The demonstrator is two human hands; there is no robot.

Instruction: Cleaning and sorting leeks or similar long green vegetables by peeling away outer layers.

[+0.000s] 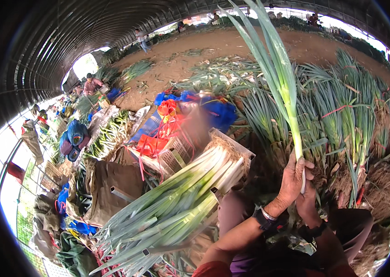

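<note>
Left grip: closed round the pale shank of one leek, thumb and fingers wrapped near its lower end
Right grip: just below the left, in shadow at the white base; how firmly its fingers bear on it cannot be told
Blue bundle: far left, well apart from both hands
Brown sacking: heaped near the leaf side of the pile; leaf tips could catch in its folds if dragged across
Crate: pale and slatted, beyond the pile, with red strips over it and trailing; loose ends could tangle in leaves passing close
Leek pile: laid slantwise on a metal frame, roots to the upper right, leaves spilling lower left; overhanging leaf weight could drag stems off if the load were knocked
Leek position: upright before the wearer, right of the pile, leaves rising high and leaning left; slack hold at the base could let the long top swing over, while excess squeeze could bruise or split the shank
Standing bunches: right, close behind the leek, one bound by a red tie; a slipped tie could let stems splay
Root mass: far right, brown and tangled; contact could dirty the pale shank
</note>
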